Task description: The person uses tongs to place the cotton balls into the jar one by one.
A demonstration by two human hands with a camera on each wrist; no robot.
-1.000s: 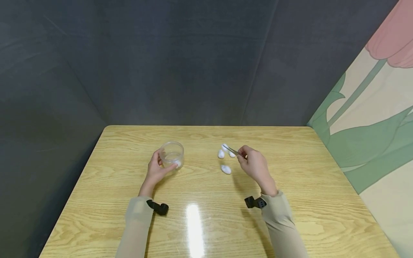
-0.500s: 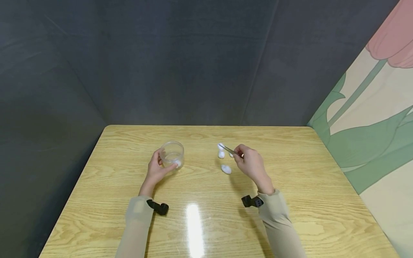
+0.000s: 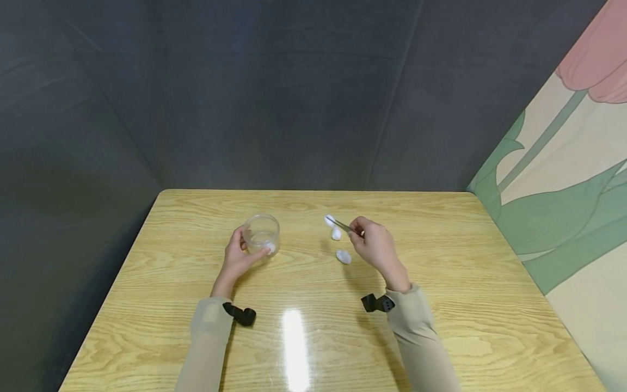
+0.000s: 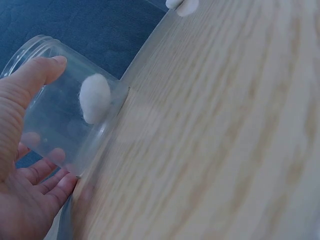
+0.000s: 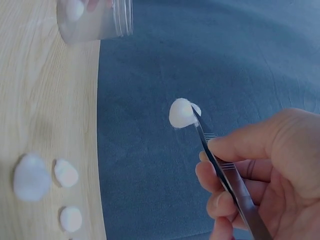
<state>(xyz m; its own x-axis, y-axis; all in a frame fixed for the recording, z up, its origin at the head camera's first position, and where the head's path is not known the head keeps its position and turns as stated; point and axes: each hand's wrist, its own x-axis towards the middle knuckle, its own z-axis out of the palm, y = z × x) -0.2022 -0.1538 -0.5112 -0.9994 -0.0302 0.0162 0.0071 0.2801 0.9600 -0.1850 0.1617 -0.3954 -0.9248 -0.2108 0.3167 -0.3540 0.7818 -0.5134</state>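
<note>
I see a dark padded wall [image 3: 274,92] closing the back and left, and a painted panel [image 3: 563,179] along the right. The wooden counter [image 3: 441,337] runs right up to both; its near half lies bare, with a glare streak at the middle, and open wood stretches between the two hands.

My left hand [image 3: 237,257] wraps its thumb and fingers round a clear jar [image 3: 262,234] standing left of centre, well in from the left edge. The left wrist view shows one cotton ball [image 4: 95,98] inside the jar, against its wall.

My right hand [image 3: 370,249] pinches metal tweezers [image 3: 342,225] between thumb and fingertips. The tips grip a cotton ball [image 3: 330,220] lifted off the counter, right of the jar with free room between.

Loose cotton balls [image 3: 343,256] lie on the wood just beside and below the tweezers.
</note>
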